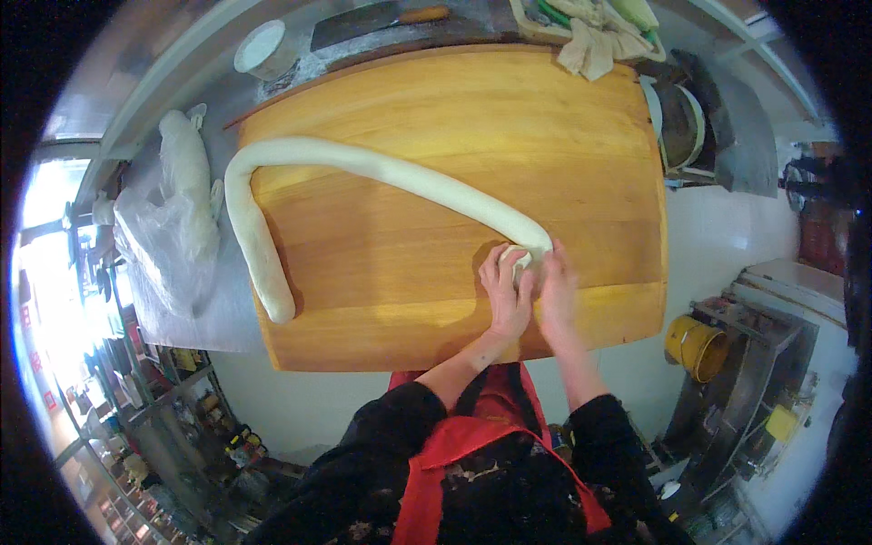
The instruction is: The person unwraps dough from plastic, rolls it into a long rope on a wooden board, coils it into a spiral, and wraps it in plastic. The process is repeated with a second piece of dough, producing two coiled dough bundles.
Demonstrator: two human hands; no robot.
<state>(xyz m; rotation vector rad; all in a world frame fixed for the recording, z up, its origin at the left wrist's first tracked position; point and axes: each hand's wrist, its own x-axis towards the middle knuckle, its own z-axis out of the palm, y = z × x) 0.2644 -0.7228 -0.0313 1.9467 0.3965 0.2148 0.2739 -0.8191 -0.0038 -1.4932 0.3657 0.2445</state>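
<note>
A long, thick rope of pale dough (409, 176) lies on the wooden board (381, 272). It bends near the board's left edge and comes down to a rounded end at the lower left. At its right end, my left hand (505, 286) has its fingers curled around a small piece of dough (516, 259). Beside it, my right hand (558, 289) touches the tip of the rope, its fingers slightly blurred. Whether the small piece is still joined to the rope cannot be told, as the fingers cover that spot.
Behind the board are a white tub (261, 48), a wide-bladed knife (357, 26) with a wooden handle, and a basket with cloths (593, 51). Plastic-wrapped dough (187, 184) lies on the metal table at left. A round metal container (681, 126) stands past the right edge.
</note>
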